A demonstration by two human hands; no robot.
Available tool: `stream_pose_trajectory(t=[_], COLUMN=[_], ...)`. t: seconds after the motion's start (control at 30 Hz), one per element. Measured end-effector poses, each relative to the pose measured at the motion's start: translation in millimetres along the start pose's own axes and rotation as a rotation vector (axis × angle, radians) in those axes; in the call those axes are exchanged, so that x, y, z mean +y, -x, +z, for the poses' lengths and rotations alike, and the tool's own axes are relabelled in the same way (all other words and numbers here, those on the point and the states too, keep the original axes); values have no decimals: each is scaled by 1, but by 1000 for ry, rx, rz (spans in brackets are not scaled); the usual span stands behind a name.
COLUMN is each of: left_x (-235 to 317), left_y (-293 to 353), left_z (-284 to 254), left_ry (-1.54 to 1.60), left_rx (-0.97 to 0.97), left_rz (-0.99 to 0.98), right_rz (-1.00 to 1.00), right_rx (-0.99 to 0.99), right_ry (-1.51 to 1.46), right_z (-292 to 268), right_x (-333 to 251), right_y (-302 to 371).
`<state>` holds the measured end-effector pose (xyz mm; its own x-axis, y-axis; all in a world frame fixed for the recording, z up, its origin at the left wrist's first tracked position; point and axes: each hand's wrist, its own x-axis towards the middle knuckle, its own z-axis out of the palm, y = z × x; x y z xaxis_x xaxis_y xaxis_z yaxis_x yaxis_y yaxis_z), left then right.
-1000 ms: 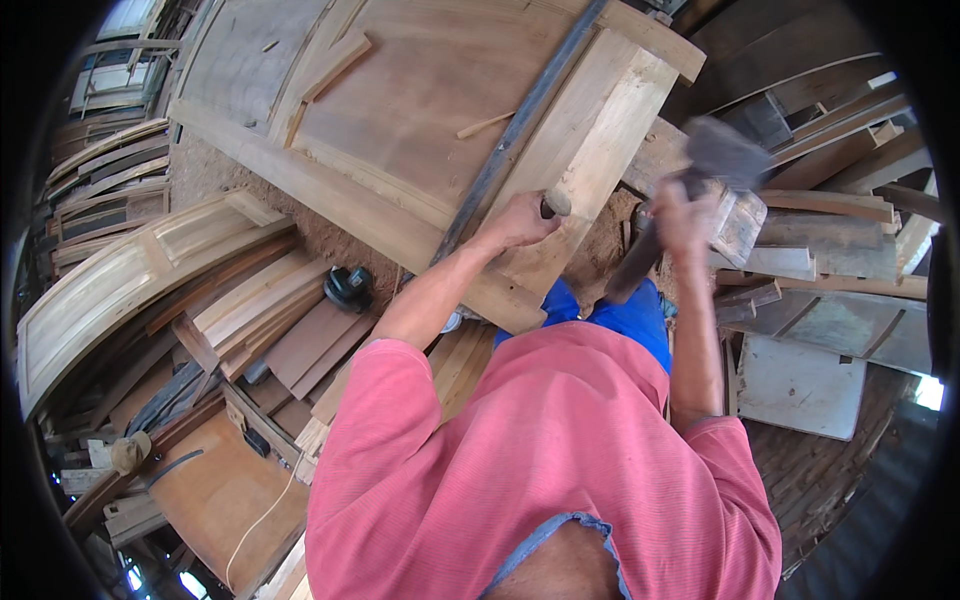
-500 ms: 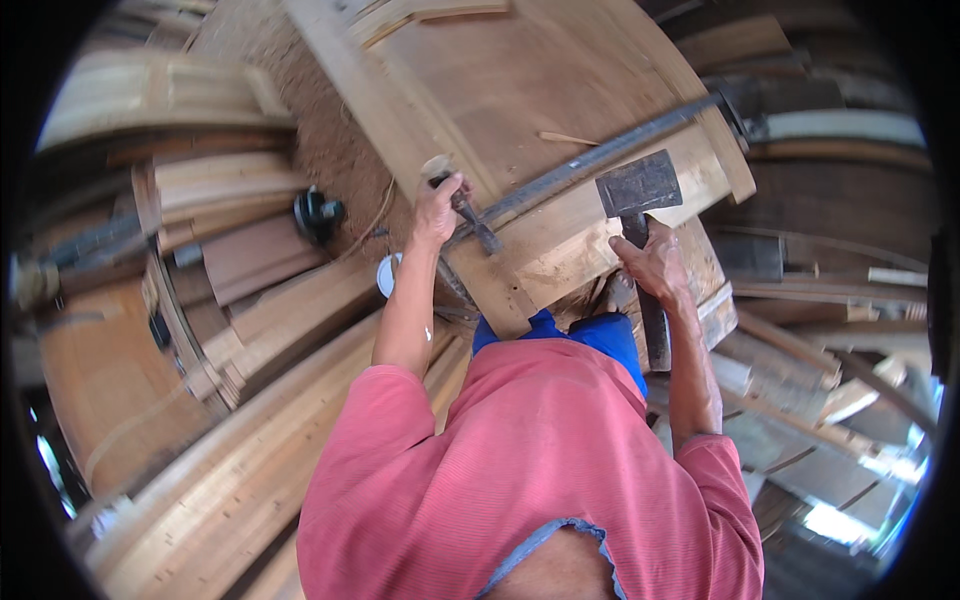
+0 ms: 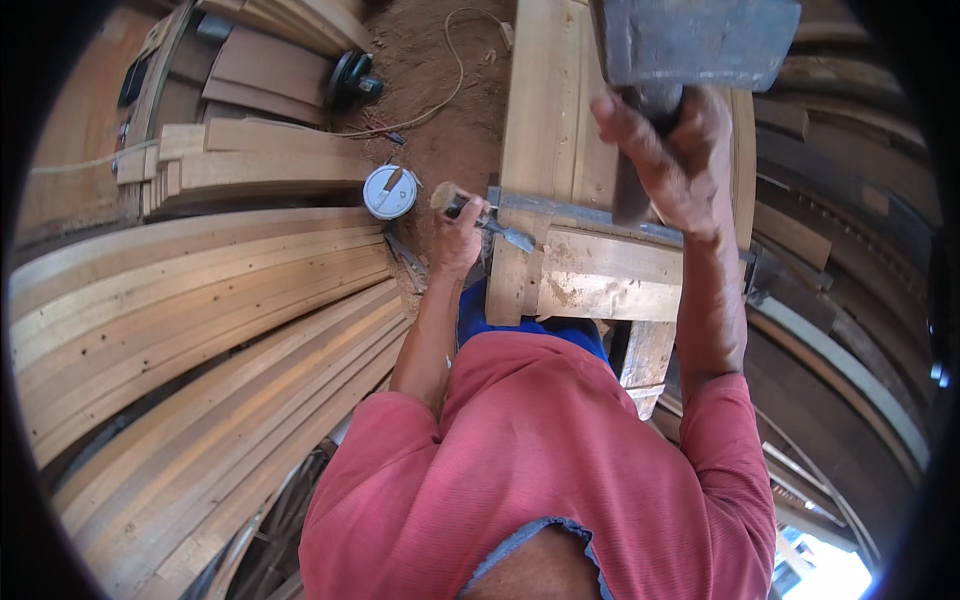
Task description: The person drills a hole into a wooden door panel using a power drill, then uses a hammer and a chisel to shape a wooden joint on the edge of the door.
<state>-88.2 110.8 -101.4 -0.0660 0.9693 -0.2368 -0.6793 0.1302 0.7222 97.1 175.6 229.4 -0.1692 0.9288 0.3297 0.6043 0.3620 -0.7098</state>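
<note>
My left hand [image 3: 458,237] is closed round a wood chisel [image 3: 508,231], whose blade tip lies over the near left corner of a wooden panel frame [image 3: 540,110]. The chisel's pale handle end sticks out above my fist. My right hand [image 3: 685,165] grips a mallet [image 3: 700,45] with a broad, dark, blocky head. It is raised high and close to the camera, to the right of the chisel and apart from it. A grey metal bar clamp [image 3: 570,208] runs across the frame just beyond the chisel tip.
Left of the frame, a white round bucket [image 3: 390,192] has a brush lying across its lid. A dark green power tool [image 3: 352,82] and a pale cord [image 3: 462,65] lie farther off. Long stacked boards [image 3: 200,310] fill the left; more timber [image 3: 840,230] stands at the right.
The mallet has risen toward the camera in my right hand. My left hand keeps the chisel near the frame's corner. The view has turned, so the frame now points straight away from me.
</note>
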Motion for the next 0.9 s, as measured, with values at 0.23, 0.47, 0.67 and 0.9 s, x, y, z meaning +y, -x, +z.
stream_pose_trajectory(t=[0.23,0.47,0.67,0.9], left_x=[1,-14,-13,0], left_y=[1,-1,6,2], left_z=[-5,-11,-8,-6], left_ry=[-101,-98,-110,-159], left_rx=[15,55,99,43], left_rz=[41,32,56,-6], right_rz=[-427,-144,-266,-275], right_rx=[-52,-838,-1069,-548], right_ry=[-357,517,603,187], right_z=[76,176,190,202], right_x=[-50,-15,-2,-43], right_y=[-85,-52,-65,-82])
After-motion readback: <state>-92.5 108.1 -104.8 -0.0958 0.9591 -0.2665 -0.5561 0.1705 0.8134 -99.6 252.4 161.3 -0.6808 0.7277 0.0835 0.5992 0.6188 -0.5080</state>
